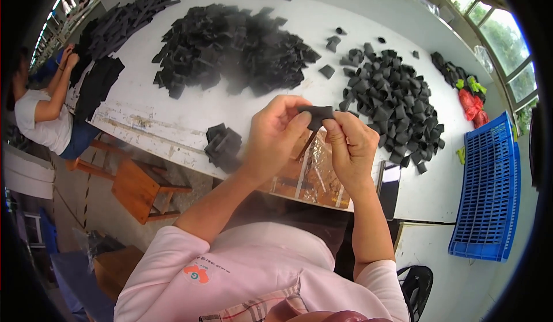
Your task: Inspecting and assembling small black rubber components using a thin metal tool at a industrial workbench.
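- Left hand (275, 137): fingers curled, thumb and forefinger pinching the left end of a small black folded piece (317, 114).
- Right hand (350, 146): thumb and fingertips pinching the piece's right end; the piece is held above the near edge of the white table (230, 106).
- Small stack of black pieces (223, 146): on the table, left of the left hand.
- Two large heaps of black pieces (230, 48) (394, 100): farther back.
- Blue plastic crate (487, 192): at right.

White table (173, 100), worn front edge. Big heap of black pieces (230, 48) at 12 o'clock; second heap (397, 106) at 2; small stack (223, 146) near centre; blue crate (487, 189) at 4.
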### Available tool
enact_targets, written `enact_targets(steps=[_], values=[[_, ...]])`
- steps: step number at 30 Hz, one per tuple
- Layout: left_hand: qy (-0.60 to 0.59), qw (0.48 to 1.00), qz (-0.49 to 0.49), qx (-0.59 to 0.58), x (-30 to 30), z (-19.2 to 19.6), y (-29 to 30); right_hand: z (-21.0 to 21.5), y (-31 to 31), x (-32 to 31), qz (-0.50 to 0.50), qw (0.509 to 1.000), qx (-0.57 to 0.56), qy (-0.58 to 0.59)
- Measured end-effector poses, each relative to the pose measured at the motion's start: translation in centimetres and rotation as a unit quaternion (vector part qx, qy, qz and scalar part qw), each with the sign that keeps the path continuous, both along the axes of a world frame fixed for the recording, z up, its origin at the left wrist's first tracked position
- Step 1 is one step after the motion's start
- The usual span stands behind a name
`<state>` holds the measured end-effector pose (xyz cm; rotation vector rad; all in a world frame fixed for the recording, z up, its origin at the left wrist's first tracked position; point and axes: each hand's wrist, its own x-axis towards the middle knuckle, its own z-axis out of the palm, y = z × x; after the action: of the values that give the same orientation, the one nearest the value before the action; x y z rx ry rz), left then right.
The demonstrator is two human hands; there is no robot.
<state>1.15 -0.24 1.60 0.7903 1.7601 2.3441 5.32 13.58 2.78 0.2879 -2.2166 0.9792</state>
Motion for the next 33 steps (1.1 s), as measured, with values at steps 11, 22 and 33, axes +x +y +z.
enact_targets(steps=[11, 22, 33], values=[[-0.119, 0.971, 0.206, 0.005, 3.4, -4.7, -5.7, -0.6, 2.4, 2.4, -0.075, 0.956, -0.267, -0.097], [-0.329, 0.929, 0.009, -0.168, 10.5, -17.1, -7.9, 4.3, -3.4, 14.8, 0.013, 0.901, 0.035, 0.432], [-0.41, 0.889, -0.092, -0.181, 9.9, -18.4, -8.2, 5.9, -3.8, 26.6, 0.077, 0.717, 0.146, 0.677]])
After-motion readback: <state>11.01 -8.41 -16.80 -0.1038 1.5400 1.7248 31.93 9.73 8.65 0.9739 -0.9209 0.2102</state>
